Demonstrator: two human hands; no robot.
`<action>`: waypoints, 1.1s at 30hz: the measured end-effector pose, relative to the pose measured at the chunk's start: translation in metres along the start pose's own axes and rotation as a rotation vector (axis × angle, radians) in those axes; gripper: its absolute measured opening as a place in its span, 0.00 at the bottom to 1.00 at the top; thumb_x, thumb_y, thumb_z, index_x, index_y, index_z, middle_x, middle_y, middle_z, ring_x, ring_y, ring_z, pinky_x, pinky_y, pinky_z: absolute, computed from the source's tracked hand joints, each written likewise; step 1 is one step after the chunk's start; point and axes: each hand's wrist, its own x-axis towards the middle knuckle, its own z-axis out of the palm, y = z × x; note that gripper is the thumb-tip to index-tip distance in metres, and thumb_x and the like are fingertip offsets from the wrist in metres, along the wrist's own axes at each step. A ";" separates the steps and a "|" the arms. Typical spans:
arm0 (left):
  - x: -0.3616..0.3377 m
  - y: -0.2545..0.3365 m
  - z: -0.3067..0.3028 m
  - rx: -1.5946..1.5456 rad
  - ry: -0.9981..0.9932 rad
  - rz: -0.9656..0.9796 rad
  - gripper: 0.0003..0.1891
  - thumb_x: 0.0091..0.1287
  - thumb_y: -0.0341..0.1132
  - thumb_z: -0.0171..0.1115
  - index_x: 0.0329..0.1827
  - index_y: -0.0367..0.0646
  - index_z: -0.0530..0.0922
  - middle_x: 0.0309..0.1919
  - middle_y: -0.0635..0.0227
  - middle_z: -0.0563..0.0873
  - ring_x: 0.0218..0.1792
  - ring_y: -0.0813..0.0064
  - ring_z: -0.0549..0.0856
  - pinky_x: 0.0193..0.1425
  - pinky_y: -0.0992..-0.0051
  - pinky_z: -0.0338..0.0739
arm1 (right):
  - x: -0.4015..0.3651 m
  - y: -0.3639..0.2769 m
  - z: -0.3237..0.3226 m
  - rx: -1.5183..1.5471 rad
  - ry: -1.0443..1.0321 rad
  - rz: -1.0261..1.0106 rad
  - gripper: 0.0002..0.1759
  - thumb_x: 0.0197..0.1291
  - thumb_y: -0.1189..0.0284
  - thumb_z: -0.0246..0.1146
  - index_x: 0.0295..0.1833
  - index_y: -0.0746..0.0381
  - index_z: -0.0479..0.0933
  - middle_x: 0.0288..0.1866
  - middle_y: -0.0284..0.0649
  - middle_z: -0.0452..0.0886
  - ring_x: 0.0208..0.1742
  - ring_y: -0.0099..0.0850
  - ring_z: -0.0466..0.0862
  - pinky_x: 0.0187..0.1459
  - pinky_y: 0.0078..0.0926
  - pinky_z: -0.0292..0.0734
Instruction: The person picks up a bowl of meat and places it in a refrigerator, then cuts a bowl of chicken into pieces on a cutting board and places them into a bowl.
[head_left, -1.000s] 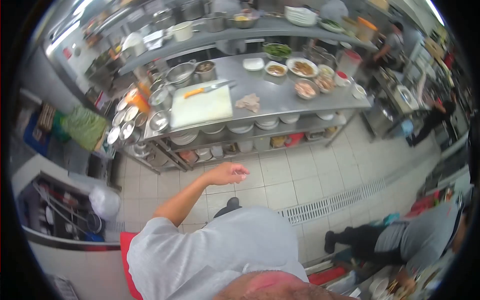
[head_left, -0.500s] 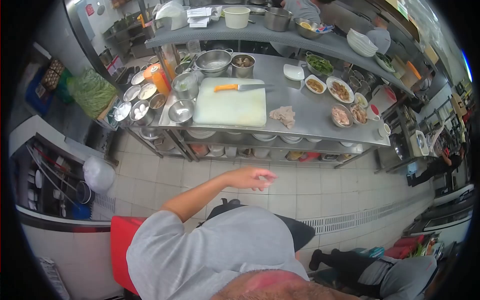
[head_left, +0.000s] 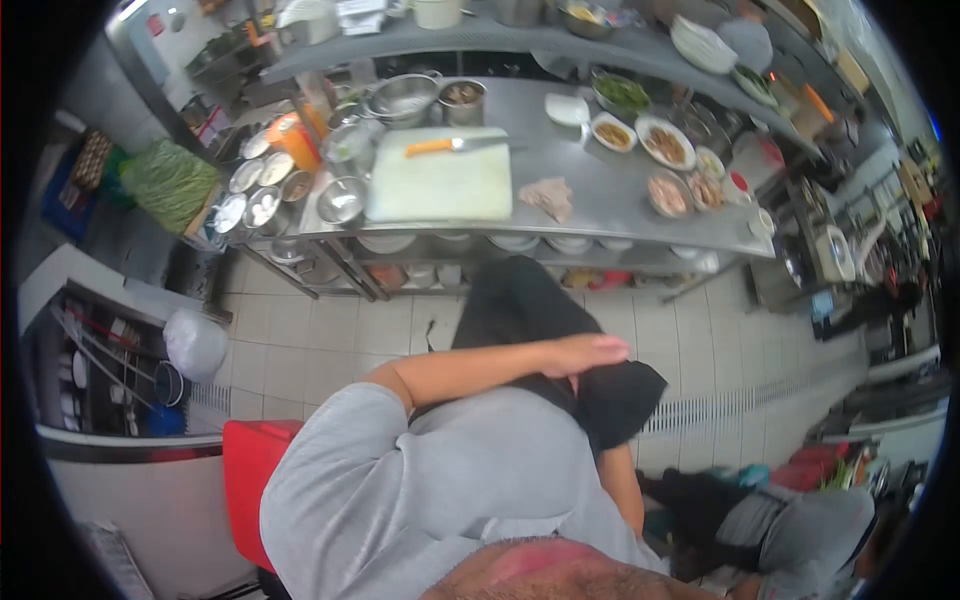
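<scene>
My left hand (head_left: pixel 588 353) reaches across in front of my body, above my dark trousers (head_left: pixel 520 315). Its fingers look stretched out and somewhat blurred, and I see nothing held in them. Of my right arm only part of the forearm (head_left: pixel 622 490) shows at my side; the hand is hidden. Beyond my legs is a steel counter (head_left: pixel 610 205). A pale cutting board (head_left: pixel 440 190) lies on it, with an orange-handled knife (head_left: pixel 430 147) across its far part. To the right of the board rests a crumpled cloth (head_left: pixel 548 198). Both hands are apart from these things.
Metal bowls (head_left: pixel 342 200) and a bowl of eggs (head_left: pixel 264 207) stand left of the board. Dishes of food, including a bowl of meat (head_left: pixel 668 193), sit at the right. A shelf (head_left: pixel 480 38) spans above. A red chair (head_left: pixel 250 490) is beside me; a person (head_left: pixel 790 530) is behind at right.
My left hand has moved right, and its fingers have straightened. My legs now stretch farther forward toward the counter. Part of my right forearm has come into view. The camera view has shifted.
</scene>
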 end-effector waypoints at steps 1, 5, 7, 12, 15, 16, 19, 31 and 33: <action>0.005 -0.010 -0.007 0.025 0.016 -0.044 0.34 0.82 0.58 0.54 0.81 0.44 0.67 0.71 0.62 0.77 0.66 0.68 0.81 0.58 0.67 0.85 | -0.004 0.006 0.004 -0.031 0.015 -0.014 0.20 0.72 0.62 0.64 0.57 0.68 0.80 0.50 0.53 0.88 0.55 0.48 0.88 0.59 0.47 0.81; 0.034 -0.074 -0.045 0.147 0.130 0.001 0.36 0.80 0.61 0.55 0.79 0.44 0.69 0.72 0.60 0.76 0.66 0.63 0.82 0.62 0.59 0.85 | -0.003 0.004 -0.013 -0.118 0.022 -0.076 0.20 0.71 0.62 0.65 0.57 0.68 0.81 0.50 0.52 0.88 0.54 0.48 0.88 0.59 0.47 0.81; 0.015 -0.057 -0.053 -0.059 0.205 0.038 0.38 0.80 0.63 0.54 0.79 0.41 0.69 0.74 0.57 0.75 0.66 0.60 0.82 0.64 0.56 0.83 | -0.002 -0.009 -0.034 -0.179 0.009 -0.124 0.20 0.71 0.62 0.65 0.56 0.67 0.81 0.49 0.52 0.88 0.54 0.48 0.88 0.59 0.47 0.81; 0.049 -0.066 -0.001 -0.774 0.058 0.002 0.27 0.78 0.51 0.66 0.66 0.37 0.79 0.58 0.62 0.87 0.54 0.73 0.88 0.59 0.69 0.85 | 0.015 0.036 -0.012 -0.530 0.235 -0.470 0.19 0.70 0.62 0.65 0.56 0.67 0.81 0.49 0.52 0.88 0.53 0.48 0.88 0.58 0.46 0.82; 0.059 -0.053 0.018 -0.214 0.034 -0.038 0.29 0.77 0.54 0.65 0.69 0.38 0.80 0.53 0.64 0.87 0.53 0.75 0.86 0.56 0.73 0.82 | 0.033 0.051 -0.023 -0.179 -0.055 -0.228 0.18 0.67 0.61 0.65 0.53 0.63 0.81 0.47 0.50 0.88 0.50 0.48 0.89 0.53 0.46 0.83; 0.062 -0.048 0.018 -0.124 0.017 -0.070 0.31 0.78 0.56 0.63 0.70 0.37 0.79 0.55 0.61 0.87 0.55 0.72 0.85 0.60 0.70 0.81 | 0.042 0.039 -0.031 -0.009 -0.185 -0.108 0.17 0.65 0.61 0.65 0.52 0.61 0.82 0.46 0.49 0.89 0.49 0.49 0.89 0.51 0.46 0.83; 0.055 -0.053 0.019 0.331 -0.086 0.201 0.36 0.81 0.59 0.54 0.79 0.39 0.70 0.68 0.51 0.80 0.69 0.62 0.78 0.74 0.66 0.71 | 0.051 0.008 -0.043 -0.509 -0.431 -0.224 0.15 0.60 0.63 0.66 0.50 0.57 0.83 0.45 0.42 0.88 0.47 0.50 0.88 0.45 0.43 0.82; 0.089 -0.095 -0.015 0.027 0.004 -0.013 0.19 0.72 0.36 0.70 0.62 0.35 0.82 0.58 0.56 0.89 0.55 0.66 0.88 0.63 0.65 0.82 | 0.039 0.001 -0.051 0.629 -0.279 0.427 0.27 0.81 0.59 0.55 0.72 0.69 0.76 0.60 0.41 0.86 0.55 0.29 0.86 0.56 0.28 0.83; 0.088 -0.088 -0.018 0.544 0.071 0.311 0.19 0.70 0.34 0.70 0.60 0.35 0.83 0.56 0.55 0.89 0.53 0.65 0.88 0.62 0.65 0.82 | 0.054 0.013 -0.048 0.782 -0.324 0.491 0.26 0.81 0.61 0.55 0.71 0.70 0.76 0.60 0.41 0.86 0.54 0.28 0.87 0.54 0.27 0.84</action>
